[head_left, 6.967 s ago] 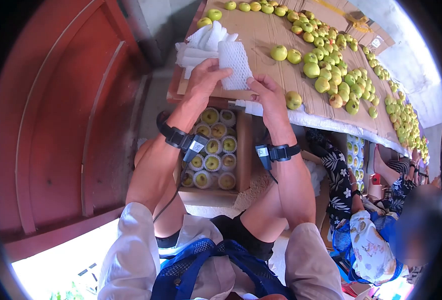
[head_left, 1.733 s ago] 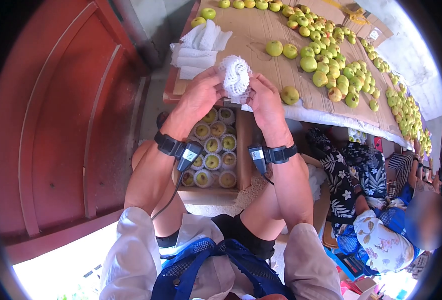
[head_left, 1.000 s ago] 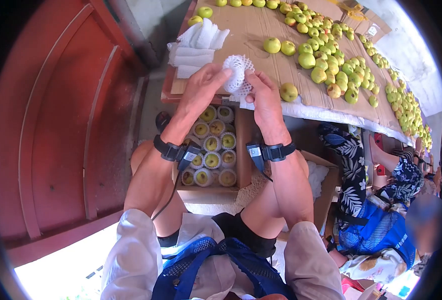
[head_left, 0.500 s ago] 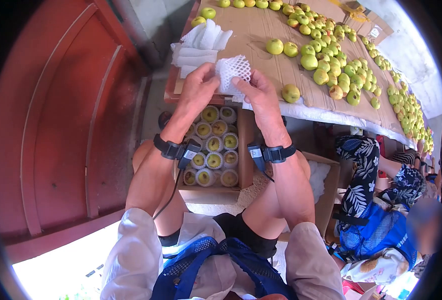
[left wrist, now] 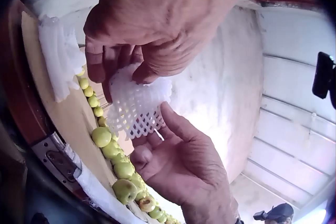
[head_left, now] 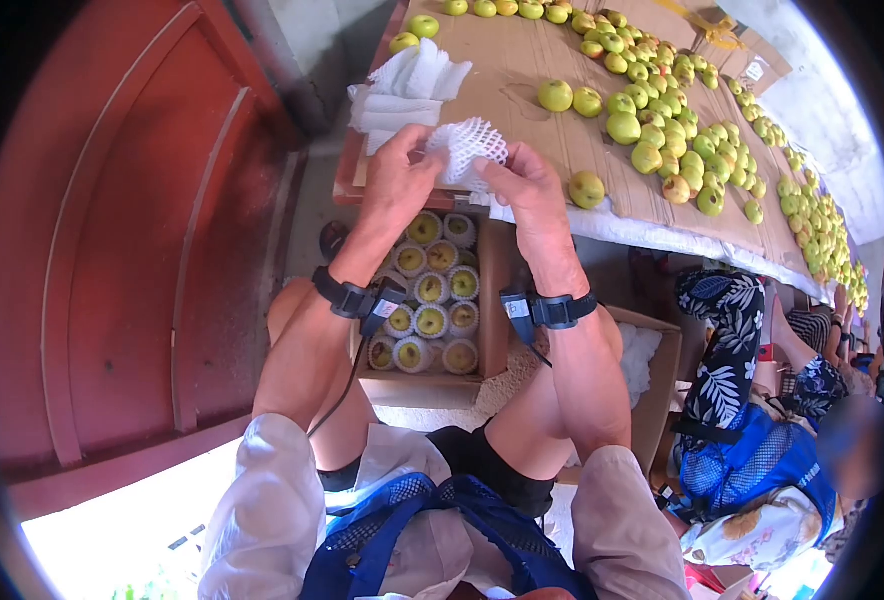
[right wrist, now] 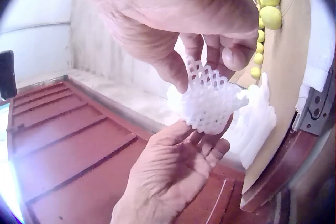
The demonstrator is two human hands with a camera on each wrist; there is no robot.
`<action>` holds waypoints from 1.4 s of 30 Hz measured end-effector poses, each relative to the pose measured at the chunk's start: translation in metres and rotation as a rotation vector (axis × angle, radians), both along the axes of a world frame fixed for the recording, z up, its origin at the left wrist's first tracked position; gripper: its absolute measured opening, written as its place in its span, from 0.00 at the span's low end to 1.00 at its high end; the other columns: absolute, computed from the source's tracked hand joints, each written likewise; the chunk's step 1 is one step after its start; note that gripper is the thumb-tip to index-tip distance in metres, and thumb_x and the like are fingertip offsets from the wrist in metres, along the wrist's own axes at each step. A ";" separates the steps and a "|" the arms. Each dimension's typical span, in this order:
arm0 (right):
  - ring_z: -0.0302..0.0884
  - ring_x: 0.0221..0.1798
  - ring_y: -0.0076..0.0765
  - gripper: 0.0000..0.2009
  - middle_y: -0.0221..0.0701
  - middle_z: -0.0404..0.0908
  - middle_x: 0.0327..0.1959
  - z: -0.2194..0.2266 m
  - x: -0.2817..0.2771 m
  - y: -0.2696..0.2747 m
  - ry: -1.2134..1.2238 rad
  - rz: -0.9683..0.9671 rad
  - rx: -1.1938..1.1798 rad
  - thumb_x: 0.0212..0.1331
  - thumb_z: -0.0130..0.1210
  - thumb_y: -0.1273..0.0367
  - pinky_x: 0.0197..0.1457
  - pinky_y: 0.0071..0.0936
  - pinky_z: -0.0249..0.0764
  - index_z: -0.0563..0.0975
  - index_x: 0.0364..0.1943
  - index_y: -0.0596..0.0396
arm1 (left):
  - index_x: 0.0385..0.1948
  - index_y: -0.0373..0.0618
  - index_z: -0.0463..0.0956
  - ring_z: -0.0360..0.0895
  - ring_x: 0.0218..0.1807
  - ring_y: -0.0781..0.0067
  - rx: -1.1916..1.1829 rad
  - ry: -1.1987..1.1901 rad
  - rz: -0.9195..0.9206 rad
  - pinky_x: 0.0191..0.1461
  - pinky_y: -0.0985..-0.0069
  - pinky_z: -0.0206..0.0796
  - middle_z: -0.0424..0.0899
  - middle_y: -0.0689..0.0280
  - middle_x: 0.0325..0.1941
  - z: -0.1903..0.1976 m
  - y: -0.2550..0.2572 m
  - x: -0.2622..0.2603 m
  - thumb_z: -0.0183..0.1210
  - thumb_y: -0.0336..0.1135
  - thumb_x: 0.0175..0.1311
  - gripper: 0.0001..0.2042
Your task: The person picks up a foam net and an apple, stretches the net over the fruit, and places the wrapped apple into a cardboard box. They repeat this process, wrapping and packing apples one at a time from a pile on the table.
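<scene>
A white foam net sleeve (head_left: 468,150), its mesh spread at one end, is held between both hands above the near edge of the cardboard-covered table. The left hand (head_left: 400,180) pinches its left side with thumb and fingers. On the other side the right hand (head_left: 530,195) grips it, thumb across the front of the mesh. In the left wrist view the net (left wrist: 137,103) is bunched where the left hand (left wrist: 157,24) pinches it. The right wrist view shows the net (right wrist: 210,103) between the right thumb and fingers. Whether anything is inside cannot be told.
Flat foam nets (head_left: 402,95) lie piled at the table's left end. Many green apples (head_left: 652,135) cover the cardboard (head_left: 502,80). Below, a box (head_left: 494,290) holds net-wrapped apples (head_left: 430,320). A red door (head_left: 122,240) stands left; another person (head_left: 752,460) sits at right.
Since a second ago the net has turned from a rolled, ring-like shape to a side-on, spread mesh. The right thumb now lies over its front, and both hands still hold it.
</scene>
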State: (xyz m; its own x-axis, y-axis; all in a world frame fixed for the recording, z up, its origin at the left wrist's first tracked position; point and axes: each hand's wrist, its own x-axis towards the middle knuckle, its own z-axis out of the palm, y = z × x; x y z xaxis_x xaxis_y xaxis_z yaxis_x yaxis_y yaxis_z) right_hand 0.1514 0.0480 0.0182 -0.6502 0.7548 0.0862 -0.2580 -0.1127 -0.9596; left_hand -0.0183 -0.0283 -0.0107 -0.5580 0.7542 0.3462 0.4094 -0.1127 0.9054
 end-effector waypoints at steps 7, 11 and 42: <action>0.78 0.48 0.21 0.08 0.27 0.84 0.43 0.008 0.002 -0.005 0.092 0.105 0.090 0.63 0.60 0.73 0.55 0.23 0.73 0.78 0.45 0.58 | 0.48 0.34 0.80 0.81 0.42 0.72 -0.093 -0.163 0.049 0.49 0.71 0.73 0.87 0.58 0.40 0.012 -0.002 0.003 0.59 0.30 0.66 0.12; 0.69 0.37 0.16 0.07 0.20 0.80 0.38 0.014 -0.001 -0.012 0.085 0.074 0.072 0.62 0.60 0.71 0.44 0.21 0.64 0.79 0.43 0.53 | 0.48 0.34 0.80 0.81 0.42 0.72 -0.143 -0.250 0.022 0.48 0.71 0.72 0.87 0.59 0.40 0.008 -0.002 0.004 0.57 0.31 0.67 0.12; 0.76 0.39 0.19 0.12 0.22 0.82 0.41 -0.002 0.001 -0.001 0.136 0.289 -0.469 0.63 0.63 0.66 0.37 0.20 0.66 0.79 0.48 0.54 | 0.50 0.40 0.79 0.80 0.38 0.79 0.072 0.217 0.054 0.46 0.77 0.73 0.85 0.65 0.37 0.020 -0.017 0.023 0.57 0.20 0.67 0.12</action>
State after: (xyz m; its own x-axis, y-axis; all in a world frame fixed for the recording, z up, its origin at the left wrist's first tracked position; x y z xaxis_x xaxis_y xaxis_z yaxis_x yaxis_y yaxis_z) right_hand 0.1525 0.0471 0.0167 -0.8427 0.5253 -0.1178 -0.2713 -0.6034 -0.7498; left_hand 0.0045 -0.0455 0.0096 -0.5031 0.6942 0.5147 0.6011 -0.1468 0.7856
